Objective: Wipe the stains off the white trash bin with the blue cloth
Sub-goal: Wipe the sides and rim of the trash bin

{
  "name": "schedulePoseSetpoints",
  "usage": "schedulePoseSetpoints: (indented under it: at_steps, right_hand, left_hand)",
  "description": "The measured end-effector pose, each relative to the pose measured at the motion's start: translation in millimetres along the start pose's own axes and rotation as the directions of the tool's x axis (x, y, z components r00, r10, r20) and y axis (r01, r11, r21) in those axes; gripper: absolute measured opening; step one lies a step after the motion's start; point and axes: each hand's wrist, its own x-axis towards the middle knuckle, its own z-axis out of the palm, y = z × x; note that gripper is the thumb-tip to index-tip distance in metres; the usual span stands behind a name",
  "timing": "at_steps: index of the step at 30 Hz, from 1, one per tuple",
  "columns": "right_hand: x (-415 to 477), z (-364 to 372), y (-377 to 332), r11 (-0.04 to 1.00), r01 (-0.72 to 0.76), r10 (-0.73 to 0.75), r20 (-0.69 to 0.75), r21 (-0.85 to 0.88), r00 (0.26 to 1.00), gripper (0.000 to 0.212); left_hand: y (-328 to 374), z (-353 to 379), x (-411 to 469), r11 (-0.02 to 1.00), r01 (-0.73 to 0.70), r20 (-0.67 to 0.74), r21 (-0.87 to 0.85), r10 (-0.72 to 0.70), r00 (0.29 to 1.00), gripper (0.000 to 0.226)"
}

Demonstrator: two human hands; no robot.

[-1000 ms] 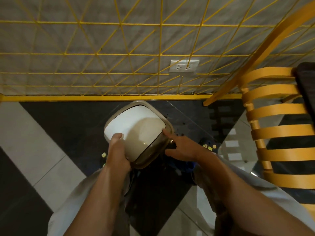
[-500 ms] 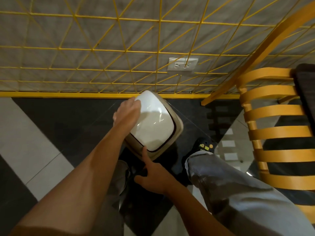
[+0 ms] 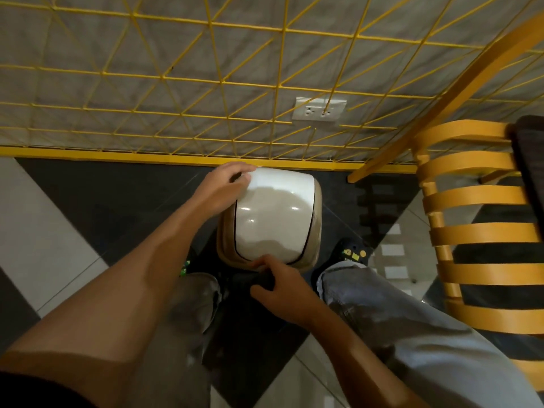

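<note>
The white trash bin [image 3: 276, 213], with a glossy white lid and a beige rim, stands on the dark floor between my feet, close to the wall. My left hand [image 3: 220, 187] grips its far left corner, fingers curled over the lid's edge. At the near rim, my right hand [image 3: 282, 287] has its thumb on the beige edge and its fingers curled down over the bin's shadowed near side. The blue cloth does not show in the head view. No stains are plain on the lid.
A yellow wire grid [image 3: 206, 83] covers the grey wall with a socket [image 3: 319, 109] just behind the bin. An orange slatted chair [image 3: 477, 231] stands at the right. My knees [image 3: 391, 313] and dark shoes [image 3: 351, 251] flank the bin.
The bin has turned so its lid sits square to me. My left hand slid to the far left corner. My right hand moved up onto the near rim.
</note>
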Motion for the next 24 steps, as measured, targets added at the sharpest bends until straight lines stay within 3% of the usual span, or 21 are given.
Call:
schedulePoseSetpoints:
  at_steps: [3, 6, 8, 9, 12, 18, 20, 24]
  right_hand:
    - [-10, -22, -9, 0.989, 0.15, -0.149, -0.211, -0.009, 0.966, 0.026]
    - [6, -45, -35, 0.945, 0.273, -0.325, -0.458, -0.178, 0.827, 0.031]
    - [25, -57, -52, 0.923, 0.252, -0.375, -0.541, -0.29, 0.753, 0.035]
    - [35, -61, -58, 0.922, 0.212, -0.365, -0.546, -0.324, 0.754, 0.037]
    - [59, -60, -62, 0.867, 0.084, -0.319, -0.418, -0.491, 0.851, 0.041]
    - [61, -27, -53, 0.719, 0.082, -0.319, -0.222, -0.69, 0.921, 0.043]
    - [52, -16, -47, 0.665, 0.133, -0.361, -0.16, -0.735, 0.919, 0.042]
    - [41, 0, -32, 0.614, 0.172, -0.458, -0.171, -0.77, 0.872, 0.039]
  left_hand:
    - [-11, -4, 1, 0.999, -0.016, 0.049, -0.042, 0.018, 0.999, 0.033]
    - [-10, -8, 9, 0.995, -0.016, 0.065, -0.102, 0.022, 0.998, 0.03]
    - [-9, -10, 12, 0.985, -0.004, 0.096, -0.171, 0.02, 0.995, 0.028]
    - [-9, -11, 13, 0.976, 0.012, 0.113, -0.218, 0.013, 0.994, 0.029]
    - [-11, -12, 13, 0.958, 0.035, 0.133, -0.285, 0.003, 0.991, 0.032]
    - [-12, -13, 15, 0.964, 0.046, 0.146, -0.263, -0.007, 0.989, 0.031]
    - [-12, -13, 15, 0.975, 0.037, 0.141, -0.218, -0.006, 0.99, 0.031]
    - [-13, -15, 16, 0.993, 0.016, 0.127, -0.114, -0.001, 0.992, 0.03]
